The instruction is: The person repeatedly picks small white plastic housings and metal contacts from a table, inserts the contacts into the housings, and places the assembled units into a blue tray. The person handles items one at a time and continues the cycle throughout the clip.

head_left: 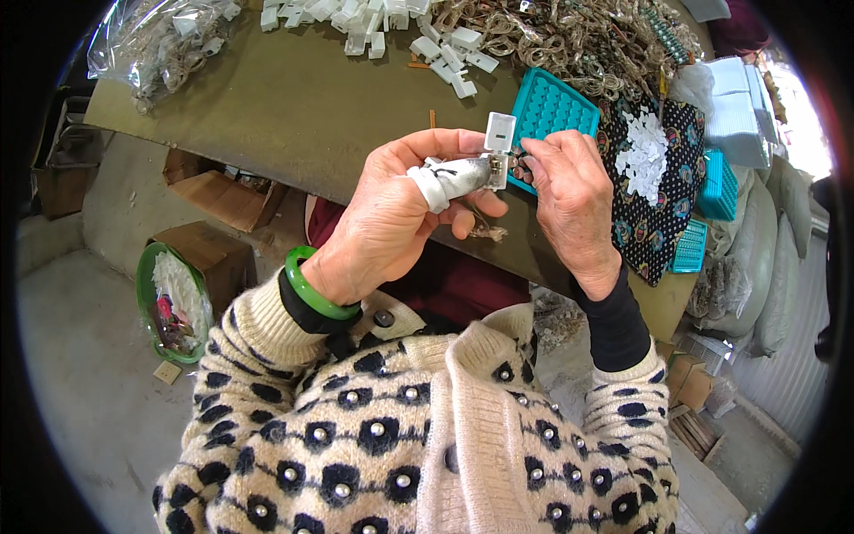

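Observation:
My left hand point(378, 200) grips a small white plastic box point(500, 133) with its hinged lid standing up. Small metal parts show inside the lower half. Pale, grey-smudged wrapping point(458, 178) covers the left thumb, which presses against the box. Below those fingers hangs a short bundle of clear cord point(487, 231). Just right of the box, my right hand point(574, 196) is closed in a pinch. Something small and dark shows at its fingertips, too small to name. A teal tray point(556, 102) with round hollows lies behind the right hand.
White plastic boxes point(454, 58) and heaped clear cords point(569, 44) cover the table's far side. Small white pieces point(642, 156) lie on patterned cloth point(623, 227) at right. A plastic bag point(160, 44) sits far left. On the floor stand a green basin point(147, 307) and cardboard box point(209, 258).

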`<state>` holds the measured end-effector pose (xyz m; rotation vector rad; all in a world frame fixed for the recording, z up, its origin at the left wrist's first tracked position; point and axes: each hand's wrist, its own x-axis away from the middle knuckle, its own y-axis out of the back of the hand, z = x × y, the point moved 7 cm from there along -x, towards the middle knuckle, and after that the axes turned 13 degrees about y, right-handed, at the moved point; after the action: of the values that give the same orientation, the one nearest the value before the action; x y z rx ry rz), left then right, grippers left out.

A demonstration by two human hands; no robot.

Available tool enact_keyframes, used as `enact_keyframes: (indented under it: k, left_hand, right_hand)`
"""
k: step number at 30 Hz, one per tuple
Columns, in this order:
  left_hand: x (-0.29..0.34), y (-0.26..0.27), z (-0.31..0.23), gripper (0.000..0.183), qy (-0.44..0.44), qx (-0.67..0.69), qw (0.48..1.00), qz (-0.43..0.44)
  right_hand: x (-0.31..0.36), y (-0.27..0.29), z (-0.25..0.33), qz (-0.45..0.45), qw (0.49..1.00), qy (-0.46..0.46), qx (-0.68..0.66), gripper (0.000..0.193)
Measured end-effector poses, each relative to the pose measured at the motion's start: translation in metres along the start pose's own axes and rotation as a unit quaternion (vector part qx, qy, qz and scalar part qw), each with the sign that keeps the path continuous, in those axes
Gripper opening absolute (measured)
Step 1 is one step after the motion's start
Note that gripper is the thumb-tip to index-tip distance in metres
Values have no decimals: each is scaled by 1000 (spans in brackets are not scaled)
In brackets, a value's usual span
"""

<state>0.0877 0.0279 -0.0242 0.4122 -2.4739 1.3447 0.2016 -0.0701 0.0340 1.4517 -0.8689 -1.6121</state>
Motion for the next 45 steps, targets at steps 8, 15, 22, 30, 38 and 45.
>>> enact_keyframes:
  k: [8,15,22,30,38,45]
  left_hand:
    - [-1,-3,-2,30,2,19,997,72]
    - [0,-2,2,28,0,28,996,84]
    - [0,-3,5,26,17,50,995,82]
    - [-2,-9,12,28,33,40,996,67]
    - [-5,-11,16,30,33,66,996,53]
    - [-6,-11,16,26,36,100,992,65]
  right_hand:
    - [0,0,-10,1,999,-33,-42,14]
    - [-6,2,-12,10,997,-30,-65,12]
    - [6,10,-5,-130,921,-201,-309,5]
    - [12,12,-2,-198,799,-272,-498,10]
    - [5,29,12,-223,911,-152,-311,14]
    - [-6,35,37,-221,968,9,-117,21]
